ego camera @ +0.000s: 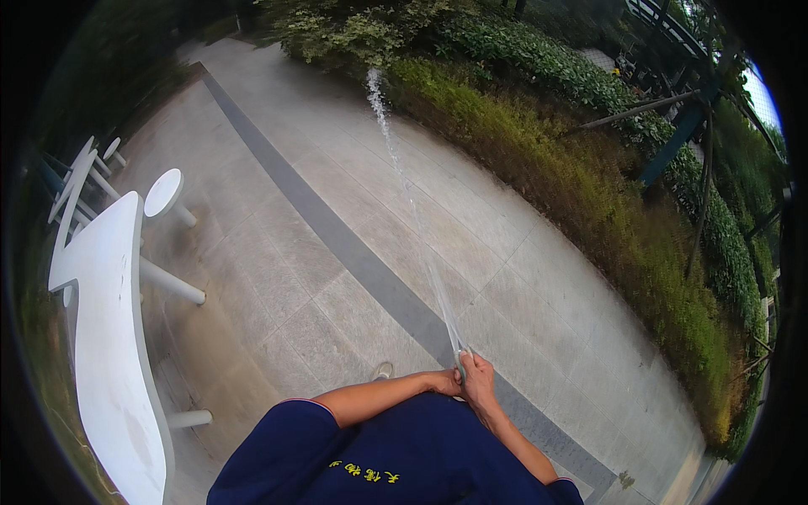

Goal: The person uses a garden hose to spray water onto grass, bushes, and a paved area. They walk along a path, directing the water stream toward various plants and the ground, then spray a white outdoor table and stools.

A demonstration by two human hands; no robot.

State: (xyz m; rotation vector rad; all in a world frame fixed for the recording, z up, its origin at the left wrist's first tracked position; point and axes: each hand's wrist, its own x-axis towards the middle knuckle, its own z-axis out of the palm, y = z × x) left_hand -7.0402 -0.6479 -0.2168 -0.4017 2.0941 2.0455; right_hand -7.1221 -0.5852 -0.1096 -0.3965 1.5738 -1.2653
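Close together in front of my waist, both hands grip a hose end (463, 366). My right hand (480, 379) is wrapped around it with the thumb near the opening. My left hand (447, 382) holds it just behind, partly hidden by the right. Out of the opening shoots a stream of water (413, 208), arcing away over the paving. It breaks into drops at its far end, near a light-green shrub (356, 38). The rest of the hose is hidden by my hands and body.
Grey stone paving (379, 265) crossed by a dark strip (309, 211) lies ahead. A low hedge (568, 183) with support poles (637, 113) runs along the right. To the left stand a long white curved table (110, 334) and a round white stool (164, 192).
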